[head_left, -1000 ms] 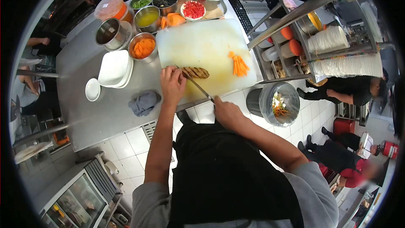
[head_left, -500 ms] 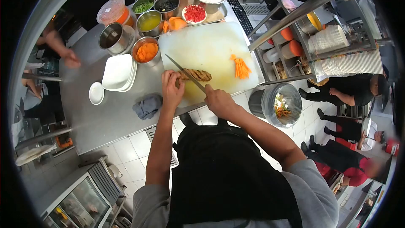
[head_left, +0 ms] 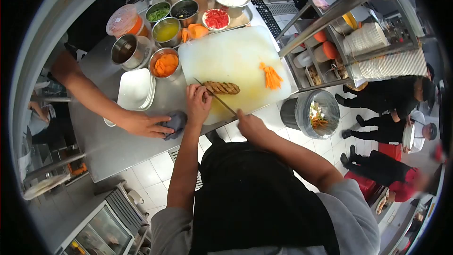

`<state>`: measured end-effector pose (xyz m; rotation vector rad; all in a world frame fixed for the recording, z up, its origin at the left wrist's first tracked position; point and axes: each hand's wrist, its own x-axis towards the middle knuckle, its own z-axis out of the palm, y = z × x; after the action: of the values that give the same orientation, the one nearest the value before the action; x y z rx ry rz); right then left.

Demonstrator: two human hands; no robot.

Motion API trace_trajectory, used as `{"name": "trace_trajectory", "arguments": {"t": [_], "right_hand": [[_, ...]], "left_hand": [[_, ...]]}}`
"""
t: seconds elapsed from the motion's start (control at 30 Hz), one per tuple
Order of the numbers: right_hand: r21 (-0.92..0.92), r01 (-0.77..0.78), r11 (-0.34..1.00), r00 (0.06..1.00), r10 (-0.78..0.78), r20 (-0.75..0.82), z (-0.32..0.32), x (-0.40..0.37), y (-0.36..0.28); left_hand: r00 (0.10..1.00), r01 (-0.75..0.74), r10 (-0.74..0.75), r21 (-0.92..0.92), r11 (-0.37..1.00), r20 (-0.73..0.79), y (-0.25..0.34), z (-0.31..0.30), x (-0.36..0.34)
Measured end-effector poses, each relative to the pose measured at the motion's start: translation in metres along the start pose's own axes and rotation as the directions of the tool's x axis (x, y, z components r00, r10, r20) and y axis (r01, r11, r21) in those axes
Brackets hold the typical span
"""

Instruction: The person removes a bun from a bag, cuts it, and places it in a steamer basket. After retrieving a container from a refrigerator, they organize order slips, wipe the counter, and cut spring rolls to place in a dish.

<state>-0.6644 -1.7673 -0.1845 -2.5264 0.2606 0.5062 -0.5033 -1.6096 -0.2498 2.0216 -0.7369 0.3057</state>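
A piece of grilled meat [head_left: 224, 88] with dark grill marks lies on the white cutting board [head_left: 231, 49]. My left hand [head_left: 198, 103] is closed at its left end, fingers bent; the fingertips are partly hidden. My right hand [head_left: 253, 126] grips the handle of a knife [head_left: 220, 100]. The blade points to the upper left and crosses the board between my left fingers and the meat. Orange carrot strips [head_left: 271, 77] lie on the board's right side.
A co-worker's hand [head_left: 144, 123] touches a grey cloth [head_left: 176, 123] left of my arm. White dishes [head_left: 136, 89], sliced carrots in a metal pot [head_left: 164, 64] and several other containers surround the board. A lined bin [head_left: 318, 113] stands at the right.
A co-worker's arm has reached in from the left to the grey cloth. My knife has shifted toward the meat's left end, its handle lower and its tip farther right.
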Motion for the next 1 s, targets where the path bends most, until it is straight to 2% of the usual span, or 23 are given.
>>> {"name": "trace_trajectory", "arguments": {"t": [0.07, 0.1, 0.13, 0.17, 0.2, 0.23, 0.3, 0.33, 0.37, 0.4, 0.43, 0.5, 0.53, 0.57, 0.6, 0.63, 0.67, 0.73, 0.8, 0.83, 0.9, 0.97, 1.0], "right_hand": [[0.015, 0.102, 0.995, 0.990, -0.100, -0.102, 0.006, 0.031, -0.004], [0.029, 0.093, 0.995, 0.989, -0.089, -0.120, 0.008, 0.029, -0.002], [0.000, 0.101, 0.995, 0.989, -0.101, -0.105, 0.003, 0.028, 0.001], [-0.034, 0.113, 0.993, 0.989, -0.116, -0.092, -0.013, 0.027, -0.002], [0.024, 0.071, 0.997, 0.996, -0.070, -0.049, -0.027, 0.013, -0.003], [0.034, 0.067, 0.997, 0.996, -0.064, -0.066, -0.035, 0.006, 0.002], [-0.026, -0.025, 0.999, 0.988, 0.021, -0.156, -0.047, -0.006, 0.018], [-0.069, -0.013, 0.998, 0.959, -0.008, -0.283, -0.052, -0.004, 0.028], [-0.111, -0.008, 0.994, 0.914, -0.038, -0.403, -0.053, 0.003, 0.040], [-0.148, -0.052, 0.988, 0.894, -0.019, -0.447, -0.050, 0.019, 0.054], [-0.146, -0.056, 0.988, 0.889, -0.017, -0.457, -0.046, 0.033, 0.063], [-0.120, -0.117, 0.986, 0.848, 0.037, -0.528, -0.042, 0.055, 0.070], [-0.102, -0.189, 0.977, 0.871, 0.119, -0.476, -0.046, 0.058, 0.063], [-0.102, -0.187, 0.977, 0.872, 0.117, -0.476, -0.047, 0.056, 0.057], [-0.237, -0.241, 0.941, 0.857, 0.092, -0.507, -0.048, 0.053, 0.051], [-0.368, -0.292, 0.883, 0.844, 0.058, -0.533, -0.050, 0.051, 0.044], [-0.378, -0.280, 0.882, 0.848, 0.043, -0.528, -0.052, 0.048, 0.037], [-0.163, 0.033, 0.986, 0.891, -0.102, -0.442, -0.050, 0.044, 0.019], [-0.165, 0.097, 0.982, 0.899, -0.157, -0.410, -0.039, 0.057, 0.004], [-0.163, 0.129, 0.978, 0.903, -0.184, -0.388, -0.034, 0.065, -0.001], [-0.206, 0.221, 0.953, 0.853, -0.292, -0.433, -0.018, 0.085, 0.003], [-0.086, 0.289, 0.953, 0.875, -0.300, -0.379, -0.011, 0.090, 0.007], [-0.099, 0.328, 0.939, 0.871, -0.342, -0.354, -0.010, 0.090, 0.010]], "left_hand": [[1.000, -0.003, 0.003, 0.005, 1.000, 0.006, 0.003, 0.000, 0.003], [1.000, 0.002, -0.002, 0.011, 1.000, 0.021, 0.005, -0.004, 0.002], [0.999, -0.030, 0.030, 0.006, 1.000, 0.033, 0.002, -0.004, 0.000], [0.997, 0.016, -0.017, 0.015, 1.000, 0.075, -0.002, -0.005, 0.000], [0.991, 0.067, -0.070, 0.032, 0.997, 0.116, -0.008, -0.006, 0.000], [0.991, 0.048, -0.052, 0.032, 0.998, 0.125, -0.002, -0.014, 0.006], [0.982, 0.017, -0.034, 0.092, 0.996, 0.184, 0.018, -0.029, 0.017], [0.982, 0.010, -0.026, 0.088, 0.996, 0.187, 0.016, -0.031, 0.021], [0.940, -0.044, 0.015, 0.078, 0.996, 0.340, 0.011, -0.035, 0.028], [0.874, -0.099, 0.057, 0.061, 0.993, 0.483, 0.006, -0.038, 0.036], [0.873, -0.110, 0.068, 0.058, 0.992, 0.484, 0.003, -0.040, 0.044], [0.767, -0.177, 0.096, 0.065, 0.982, 0.634, -0.001, -0.041, 0.059], [0.769, -0.180, 0.097, 0.068, 0.981, 0.632, 0.000, -0.042, 0.066], [0.722, -0.182, 0.083, 0.072, 0.981, 0.687, 0.001, -0.044, 0.072], [0.673, -0.184, 0.069, 0.076, 0.980, 0.736, 0.002, -0.045, 0.077], [0.680, -0.180, 0.066, 0.079, 0.981, 0.731, 0.001, -0.044, 0.080], [0.661, -0.197, 0.085, 0.063, 0.978, 0.745, 0.000, -0.043, 0.081], [0.659, -0.199, 0.078, 0.072, 0.977, 0.748, -0.001, -0.042, 0.080], [0.626, -0.156, 0.070, 0.037, 0.987, 0.777, -0.002, -0.040, 0.080], [0.630, -0.142, 0.073, 0.022, 0.990, 0.774, -0.002, -0.038, 0.078], [0.666, -0.116, 0.054, 0.031, 0.993, 0.744, -0.005, -0.034, 0.076], [0.659, -0.117, 0.055, 0.030, 0.993, 0.750, -0.006, -0.033, 0.067], [0.686, -0.091, 0.021, 0.057, 0.994, 0.727, -0.006, -0.034, 0.059]]}}
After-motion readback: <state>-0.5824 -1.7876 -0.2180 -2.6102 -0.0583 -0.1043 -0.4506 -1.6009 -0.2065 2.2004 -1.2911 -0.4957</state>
